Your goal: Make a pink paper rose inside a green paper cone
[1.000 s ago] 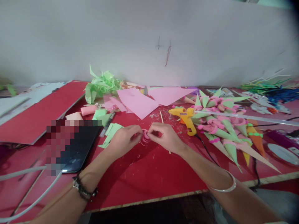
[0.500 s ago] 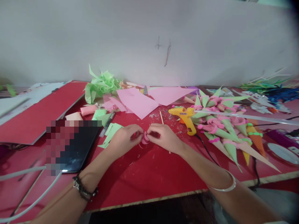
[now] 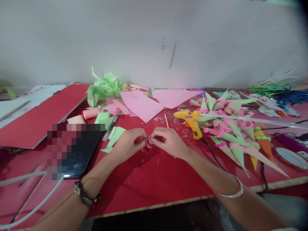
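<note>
"Pink coil point(image 3: 150, 144): where?"

"Between both hands, over the middle of the red table point(image 3: 154, 179). Can't tell whether it touches the surface."

"Left hand point(image 3: 131, 141)?"

"Thumb and finger pinch the coil's left side."

"Right hand point(image 3: 170, 141)?"

"Pinching too, at the right side, fingertips close to the left's. Pale stick point(image 3: 166, 121) runs out behind it."

"Nearby?"

"Green paper point(image 3: 115, 136) beside the left hand. Right: yellow glue gun point(image 3: 191, 120), touching heaped cones point(image 3: 237, 131). Pink sheets point(image 3: 141, 104) farther back."
</note>
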The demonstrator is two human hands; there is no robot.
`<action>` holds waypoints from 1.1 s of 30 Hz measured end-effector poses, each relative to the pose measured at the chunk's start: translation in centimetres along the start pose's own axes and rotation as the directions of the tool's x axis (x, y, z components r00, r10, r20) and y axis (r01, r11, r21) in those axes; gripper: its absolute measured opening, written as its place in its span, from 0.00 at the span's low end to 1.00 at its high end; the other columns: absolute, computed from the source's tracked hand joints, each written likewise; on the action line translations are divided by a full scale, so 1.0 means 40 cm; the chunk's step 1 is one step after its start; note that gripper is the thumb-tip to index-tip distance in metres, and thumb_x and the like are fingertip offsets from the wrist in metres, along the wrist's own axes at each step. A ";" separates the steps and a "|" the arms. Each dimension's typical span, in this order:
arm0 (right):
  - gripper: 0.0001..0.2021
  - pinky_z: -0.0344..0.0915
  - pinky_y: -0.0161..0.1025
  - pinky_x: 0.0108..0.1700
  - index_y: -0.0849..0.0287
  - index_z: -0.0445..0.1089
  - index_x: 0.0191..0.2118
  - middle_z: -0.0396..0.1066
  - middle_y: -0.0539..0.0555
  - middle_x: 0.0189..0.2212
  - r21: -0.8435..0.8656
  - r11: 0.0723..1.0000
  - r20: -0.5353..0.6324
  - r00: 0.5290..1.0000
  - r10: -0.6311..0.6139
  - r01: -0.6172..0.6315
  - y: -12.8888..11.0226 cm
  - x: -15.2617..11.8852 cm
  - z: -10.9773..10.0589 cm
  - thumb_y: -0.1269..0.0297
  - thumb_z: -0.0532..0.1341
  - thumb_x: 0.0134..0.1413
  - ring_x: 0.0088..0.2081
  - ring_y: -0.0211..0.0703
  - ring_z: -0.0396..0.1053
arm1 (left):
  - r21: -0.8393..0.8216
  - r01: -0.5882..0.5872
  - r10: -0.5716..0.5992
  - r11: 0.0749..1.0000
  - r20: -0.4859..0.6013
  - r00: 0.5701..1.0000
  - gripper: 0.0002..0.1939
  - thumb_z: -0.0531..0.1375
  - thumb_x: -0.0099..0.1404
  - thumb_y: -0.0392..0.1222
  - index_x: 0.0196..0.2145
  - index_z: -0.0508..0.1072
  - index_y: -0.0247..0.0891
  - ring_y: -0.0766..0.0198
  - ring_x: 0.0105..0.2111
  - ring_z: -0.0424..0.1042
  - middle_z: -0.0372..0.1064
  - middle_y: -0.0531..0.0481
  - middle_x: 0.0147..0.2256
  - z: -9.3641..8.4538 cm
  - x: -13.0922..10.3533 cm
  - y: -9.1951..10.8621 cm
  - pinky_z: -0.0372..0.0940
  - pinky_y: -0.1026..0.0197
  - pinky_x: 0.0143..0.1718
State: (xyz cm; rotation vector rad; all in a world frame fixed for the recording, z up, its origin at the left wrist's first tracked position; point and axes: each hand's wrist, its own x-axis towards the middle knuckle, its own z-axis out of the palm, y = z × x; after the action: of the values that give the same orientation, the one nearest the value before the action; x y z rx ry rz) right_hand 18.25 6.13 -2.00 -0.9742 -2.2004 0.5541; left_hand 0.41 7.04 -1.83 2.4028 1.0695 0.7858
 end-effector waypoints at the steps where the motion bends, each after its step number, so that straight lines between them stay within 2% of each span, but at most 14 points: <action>1: 0.06 0.56 0.30 0.31 0.61 0.64 0.26 0.63 0.49 0.23 0.007 1.000 -0.003 1.000 0.001 -0.001 -0.001 0.000 0.000 0.72 0.54 0.50 0.27 0.33 0.60 | -0.014 -0.011 0.011 1.000 0.002 1.000 0.05 0.52 0.54 0.30 0.24 0.64 0.36 0.73 0.22 0.59 0.62 0.57 0.22 0.000 0.000 0.000 0.54 0.71 0.25; 7: 0.06 0.55 0.30 0.30 0.61 0.63 0.24 0.63 0.48 0.22 0.035 0.999 -0.002 1.000 0.018 -0.018 -0.007 0.003 -0.001 0.72 0.53 0.50 0.26 0.32 0.59 | -0.046 -0.040 0.041 0.998 0.020 0.999 0.05 0.52 0.54 0.29 0.24 0.64 0.36 0.74 0.22 0.59 0.62 0.58 0.22 -0.003 0.000 0.000 0.53 0.72 0.24; 13: 0.06 0.55 0.30 0.30 0.61 0.64 0.25 0.63 0.49 0.23 0.028 0.999 -0.003 1.000 0.027 -0.027 -0.004 0.001 -0.002 0.71 0.53 0.50 0.26 0.32 0.59 | -0.026 0.020 -0.019 0.999 0.017 1.000 0.04 0.52 0.54 0.31 0.25 0.65 0.36 0.73 0.22 0.59 0.62 0.57 0.22 0.000 -0.001 0.001 0.54 0.71 0.24; 19: 0.06 0.55 0.31 0.30 0.61 0.64 0.27 0.63 0.50 0.24 -0.038 0.999 0.007 1.000 0.011 -0.011 0.002 -0.002 0.000 0.69 0.53 0.51 0.26 0.33 0.59 | 0.006 0.031 -0.031 0.999 -0.008 0.999 0.04 0.52 0.54 0.33 0.28 0.66 0.36 0.71 0.22 0.61 0.63 0.56 0.24 0.001 0.000 0.003 0.56 0.69 0.25; 25: 0.06 0.54 0.31 0.29 0.61 0.65 0.27 0.63 0.50 0.24 -0.101 0.995 -0.006 1.000 -0.016 0.015 0.002 -0.004 0.000 0.68 0.52 0.51 0.26 0.33 0.59 | -0.003 -0.004 0.004 1.000 -0.007 1.000 0.04 0.52 0.55 0.32 0.27 0.65 0.37 0.71 0.22 0.60 0.63 0.56 0.24 0.002 -0.001 -0.001 0.55 0.69 0.25; 33: 0.07 0.54 0.31 0.29 0.61 0.64 0.27 0.63 0.50 0.24 -0.093 0.996 0.006 1.000 -0.007 0.007 -0.001 -0.005 -0.001 0.68 0.52 0.52 0.26 0.33 0.59 | -0.039 -0.030 0.030 0.999 -0.010 1.000 0.06 0.52 0.54 0.30 0.29 0.66 0.36 0.72 0.23 0.60 0.64 0.55 0.25 -0.001 0.000 0.000 0.56 0.70 0.26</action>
State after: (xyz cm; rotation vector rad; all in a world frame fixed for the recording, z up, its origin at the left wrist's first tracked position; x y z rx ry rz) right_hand 18.37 5.96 -2.03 -1.0136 -2.2512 0.4559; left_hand 0.36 7.05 -1.80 2.3898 1.0149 0.8218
